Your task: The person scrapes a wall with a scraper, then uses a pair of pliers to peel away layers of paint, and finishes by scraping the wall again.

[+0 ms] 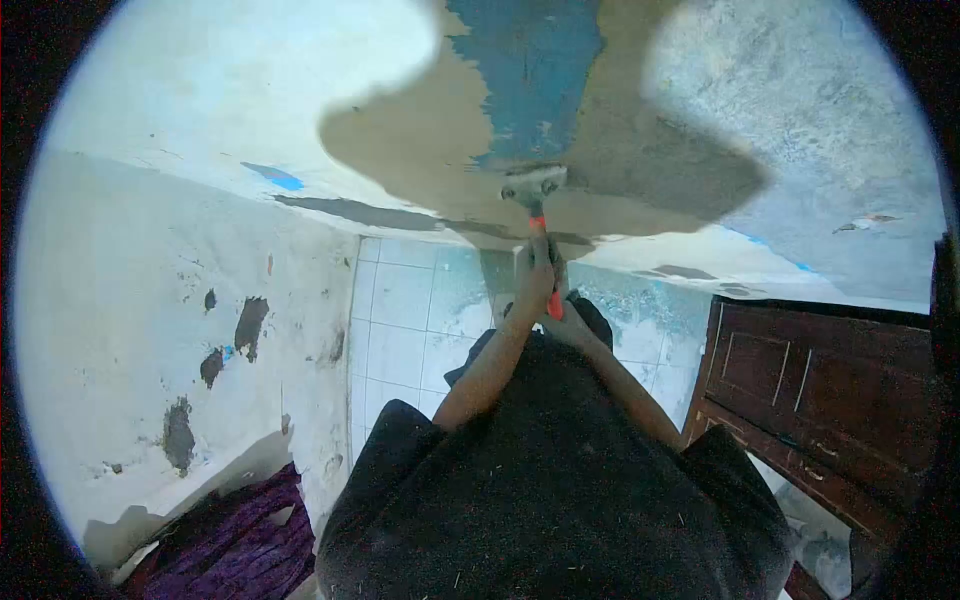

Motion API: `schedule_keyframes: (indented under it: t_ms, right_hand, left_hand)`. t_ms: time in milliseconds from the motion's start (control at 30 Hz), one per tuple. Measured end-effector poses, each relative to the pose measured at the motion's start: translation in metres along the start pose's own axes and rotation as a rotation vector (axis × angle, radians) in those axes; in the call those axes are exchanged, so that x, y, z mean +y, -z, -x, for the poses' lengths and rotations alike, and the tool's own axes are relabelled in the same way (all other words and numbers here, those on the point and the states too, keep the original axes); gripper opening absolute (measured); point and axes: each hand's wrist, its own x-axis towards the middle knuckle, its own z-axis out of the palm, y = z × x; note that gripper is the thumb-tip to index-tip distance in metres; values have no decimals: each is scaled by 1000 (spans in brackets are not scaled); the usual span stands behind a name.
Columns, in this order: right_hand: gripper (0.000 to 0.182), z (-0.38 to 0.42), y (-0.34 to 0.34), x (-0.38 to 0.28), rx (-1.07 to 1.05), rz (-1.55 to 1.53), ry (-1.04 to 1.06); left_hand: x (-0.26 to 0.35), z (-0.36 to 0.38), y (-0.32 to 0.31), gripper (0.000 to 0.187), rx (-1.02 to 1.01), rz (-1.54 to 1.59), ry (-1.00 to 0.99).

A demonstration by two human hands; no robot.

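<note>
A wall scraper [537,222] with a wide metal head and a red and black handle stands nearly upright in front of me. Its head [535,183] lies against the wall, at the lower end of a blue patch [530,90] with ragged edges. My left hand [540,268] is closed around the middle of the handle. Lower down, my right hand [568,326] is closed at the red butt end, its fingers partly hidden.
The wall [390,140] ahead is pale with grey patches, and my shadow falls on it. A scuffed side wall [130,300] rises at left, above a purple cloth [240,545]. White floor tiles [395,305] lie below; dark wooden furniture [820,380] stands at right.
</note>
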Motion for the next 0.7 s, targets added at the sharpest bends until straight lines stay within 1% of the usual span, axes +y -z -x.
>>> schedule_keyframes:
  t_ms: [33,67,100,167,200,233,267,300,333,367,400,433,467,533,567,600,633,667,700]
  right_hand:
    - [34,3,1,-1,0,3,9]
    - [30,8,5,-1,-73,-81,55]
    - [28,13,9,-12,-144,-165,98]
    - [27,9,5,9,-144,-103,107]
    - [25,5,1,19,-89,-166,127]
    - [24,3,-5,31,-34,-230,147]
    - [24,1,-10,41,-36,-230,145]
    - [23,-1,-11,42,4,-163,139]
    - [23,-3,-10,43,45,-95,133]
    - [23,-7,-7,44,49,-94,139]
    - [23,-6,-2,19,58,-29,186]
    - [23,-4,1,7,64,36,226]
    - [23,-2,2,8,58,35,218]
    - [25,0,5,9,-89,19,-39]
    - [25,1,5,7,-88,20,-30]
    - [25,5,3,6,-73,-48,39]
    - [26,8,4,4,-57,-116,107]
    - [26,5,5,9,-53,-115,108]
    - [24,2,6,17,-107,-85,41]
  left_hand:
    - [-5,-2,2,37,31,57,12]
    - [-10,-4,4,37,83,-66,26]
    - [-13,-7,5,37,82,-64,22]
    - [-24,-7,5,44,131,-30,41]
    - [-3,0,2,44,22,74,36]
    - [-14,-1,3,44,27,76,43]
    - [-28,-4,3,45,41,94,53]
    - [-21,-5,-1,47,50,110,58]
    - [-15,0,-1,46,63,-9,-45]
    - [-7,-1,0,46,59,-9,-51]
    - [20,4,-5,45,43,-41,-64]
    - [32,8,-7,44,31,-71,-71]
    - [26,8,-6,44,36,-69,-62]
    - [1,1,-3,45,77,-88,-27]
    - [-55,-4,19,45,77,-89,-36]
    - [-107,-22,33,44,128,-186,-293]
    - [-154,-57,36,44,179,-279,-548]
    - [-97,-40,21,41,268,-371,-411]
    - [-61,-27,13,41,267,-370,-410]
